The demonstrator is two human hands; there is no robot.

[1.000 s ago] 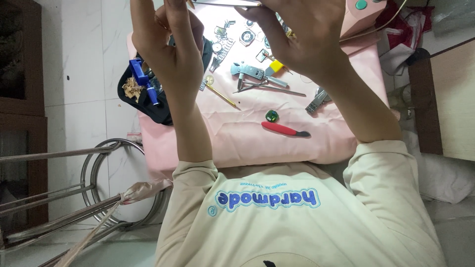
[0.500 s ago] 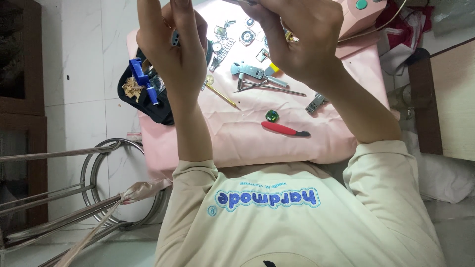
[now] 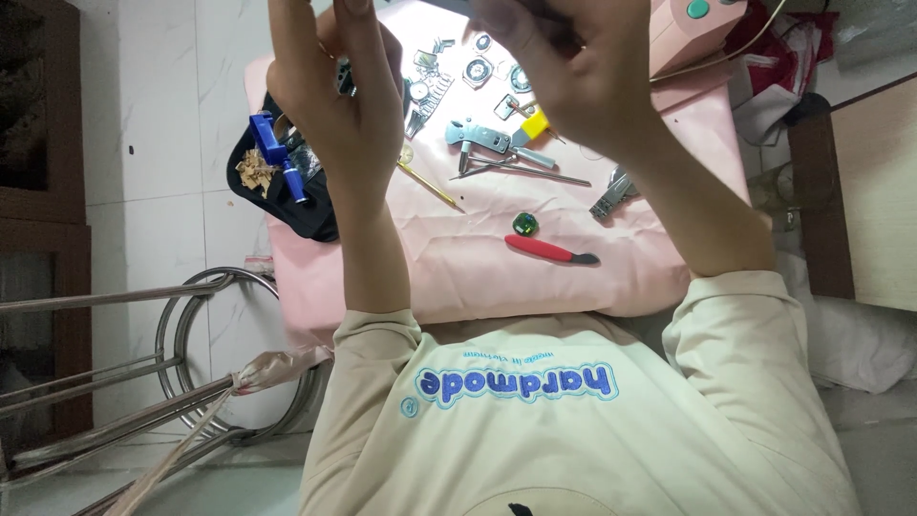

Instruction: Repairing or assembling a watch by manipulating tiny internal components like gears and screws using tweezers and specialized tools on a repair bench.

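Note:
My left hand (image 3: 334, 105) is raised over the left part of a pink-covered table (image 3: 458, 282), fingers pressed together, pinching a small metal piece (image 3: 346, 76). Close to the camera at the top, my right hand (image 3: 583, 81) is curled, with a thin dark object (image 3: 546, 13) at its fingertips near the frame's edge; most of that object is hidden. Under the hands lie round watch cases (image 3: 475, 69), a silver plier-like tool (image 3: 482, 139) and a yellow piece (image 3: 535, 122).
On the pink cover lie a red-handled tool (image 3: 544, 249), a green faceted bit (image 3: 524, 225), small pliers (image 3: 611, 196) and a thin brass-handled driver (image 3: 430, 186). A black pouch (image 3: 306, 205) with a blue tool (image 3: 277, 153) hangs at the left edge. A metal stool (image 3: 191, 363) stands lower left.
The flat silver thing held between both hands at the top a second ago is out of sight. My left hand has straightened upward; the right has shifted slightly up.

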